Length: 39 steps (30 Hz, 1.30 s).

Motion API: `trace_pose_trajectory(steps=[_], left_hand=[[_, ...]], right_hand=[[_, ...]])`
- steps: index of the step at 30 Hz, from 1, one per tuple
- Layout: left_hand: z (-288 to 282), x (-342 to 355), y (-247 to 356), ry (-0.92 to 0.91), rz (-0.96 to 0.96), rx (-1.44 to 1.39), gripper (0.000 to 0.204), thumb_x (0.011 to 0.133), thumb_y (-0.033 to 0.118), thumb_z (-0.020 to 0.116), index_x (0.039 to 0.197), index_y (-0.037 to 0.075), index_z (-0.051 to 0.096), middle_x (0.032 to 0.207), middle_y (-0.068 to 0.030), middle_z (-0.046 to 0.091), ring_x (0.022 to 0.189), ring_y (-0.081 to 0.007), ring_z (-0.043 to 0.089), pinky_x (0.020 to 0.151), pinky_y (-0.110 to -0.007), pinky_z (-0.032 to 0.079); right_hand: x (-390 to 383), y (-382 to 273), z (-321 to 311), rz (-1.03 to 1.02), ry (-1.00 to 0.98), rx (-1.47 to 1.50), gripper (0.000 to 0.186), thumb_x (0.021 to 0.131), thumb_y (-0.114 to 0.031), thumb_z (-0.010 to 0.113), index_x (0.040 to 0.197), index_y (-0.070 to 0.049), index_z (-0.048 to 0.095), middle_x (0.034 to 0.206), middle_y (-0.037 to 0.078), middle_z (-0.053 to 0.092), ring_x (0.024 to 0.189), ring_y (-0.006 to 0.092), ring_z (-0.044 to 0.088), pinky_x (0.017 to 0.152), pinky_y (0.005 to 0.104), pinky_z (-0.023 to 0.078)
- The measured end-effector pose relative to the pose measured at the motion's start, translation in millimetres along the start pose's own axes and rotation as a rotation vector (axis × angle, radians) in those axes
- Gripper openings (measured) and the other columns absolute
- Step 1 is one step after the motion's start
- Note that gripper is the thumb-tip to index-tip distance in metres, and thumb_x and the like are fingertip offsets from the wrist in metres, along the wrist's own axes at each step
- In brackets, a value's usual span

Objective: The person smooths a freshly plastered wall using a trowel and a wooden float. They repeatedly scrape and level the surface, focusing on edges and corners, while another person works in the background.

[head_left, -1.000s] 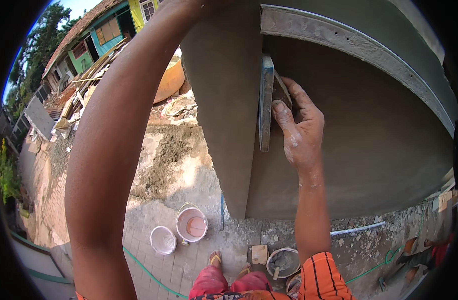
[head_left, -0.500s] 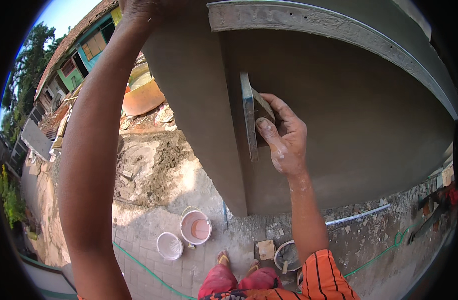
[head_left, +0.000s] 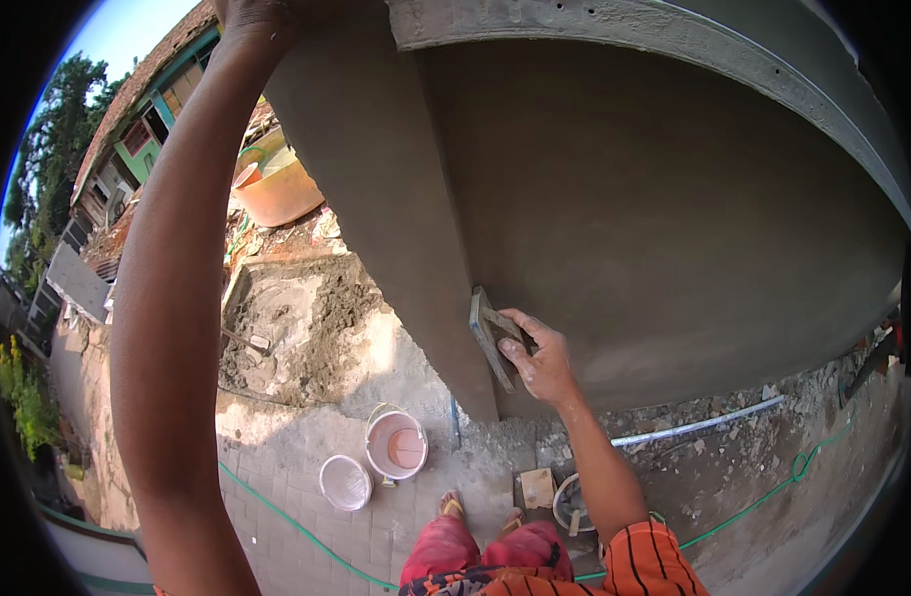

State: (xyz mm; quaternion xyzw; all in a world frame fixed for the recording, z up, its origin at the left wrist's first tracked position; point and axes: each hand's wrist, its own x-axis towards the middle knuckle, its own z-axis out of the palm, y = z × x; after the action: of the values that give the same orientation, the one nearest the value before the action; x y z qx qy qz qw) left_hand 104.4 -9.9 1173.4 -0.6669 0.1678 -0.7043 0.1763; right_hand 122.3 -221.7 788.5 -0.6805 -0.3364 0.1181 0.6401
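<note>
My right hand [head_left: 543,366] is closed round the handle of a plastering float [head_left: 483,333], a flat board edged in pale grey and blue. The float sits low in the inner corner where a protruding column [head_left: 371,189] meets the smooth grey rendered wall [head_left: 664,219]. White smears of plaster mark the hand. Raised high at the upper left, my left hand [head_left: 262,12] is cut off by the picture's edge beside the column's top, so its fingers are hidden. A long pale metal bar [head_left: 595,25] with small holes crosses the top of the wall.
Two pale buckets [head_left: 397,447] stand on the paving left of my feet. Another bucket [head_left: 572,502] is at the wall's base near a square block [head_left: 538,488]. Wet mortar [head_left: 297,328] lies left, before an orange tub [head_left: 282,194]. A green hose [head_left: 306,536] crosses the ground.
My right hand has brought the float down along the inner corner, from mid-wall to near its foot, and the float now leans. My left arm stays raised. The view has shifted slightly.
</note>
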Motion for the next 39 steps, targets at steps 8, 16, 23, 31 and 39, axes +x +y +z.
trace_pose_trajectory(steps=[8,16,23,31,39], left_hand=[[2.2,-4.3,7.1,-0.030,-0.089,0.004,0.025,0.094,0.019,0.051,0.091,0.001,0.069,0.114,-0.0212,0.062,0.112,-0.0380,0.056,0.098,-0.044,0.044],[0.7,-4.8,10.0,-0.035,-0.085,0.012,0.025,0.094,0.020,0.051,0.091,0.001,0.068,0.116,-0.0190,0.061,0.113,-0.0378,0.055,0.098,-0.045,0.044],[11.2,-7.7,12.8,-0.016,-0.094,-0.014,0.025,0.095,0.017,0.050,0.092,0.000,0.068,0.114,-0.0188,0.062,0.112,-0.0376,0.056,0.098,-0.043,0.044],[-1.2,-3.4,5.8,-0.073,-0.022,-0.047,0.026,0.094,0.013,0.048,0.088,-0.003,0.067,0.107,-0.0199,0.062,0.108,-0.0345,0.056,0.098,-0.041,0.042],[1.7,3.3,7.1,-0.068,0.059,-0.039,0.026,0.094,0.012,0.047,0.086,-0.002,0.068,0.099,-0.0183,0.063,0.107,-0.0332,0.056,0.097,-0.041,0.042]], right_hand=[[44.1,-157.4,-15.1,-1.001,0.399,-0.797,0.038,0.073,-0.006,0.070,0.111,-0.010,0.070,0.099,0.002,0.070,0.090,0.0208,0.064,0.077,0.0372,0.048],[100.9,-208.9,-9.8,-1.205,0.505,-0.973,0.037,0.073,-0.007,0.072,0.110,-0.013,0.071,0.099,-0.001,0.071,0.091,0.0197,0.065,0.075,0.0351,0.047],[36.0,-64.9,14.3,-0.924,0.049,-1.195,0.034,0.081,-0.014,0.064,0.115,-0.012,0.069,0.107,0.001,0.069,0.101,0.0162,0.063,0.078,0.0349,0.048],[10.5,-54.3,2.6,-0.499,0.051,-0.442,0.037,0.083,-0.017,0.072,0.119,-0.010,0.067,0.109,0.007,0.071,0.103,0.0266,0.065,0.090,0.0410,0.049],[69.0,-120.5,-9.5,-0.454,0.164,0.298,0.038,0.089,-0.008,0.070,0.127,-0.005,0.062,0.107,0.016,0.071,0.096,0.0199,0.068,0.088,0.0326,0.051]])
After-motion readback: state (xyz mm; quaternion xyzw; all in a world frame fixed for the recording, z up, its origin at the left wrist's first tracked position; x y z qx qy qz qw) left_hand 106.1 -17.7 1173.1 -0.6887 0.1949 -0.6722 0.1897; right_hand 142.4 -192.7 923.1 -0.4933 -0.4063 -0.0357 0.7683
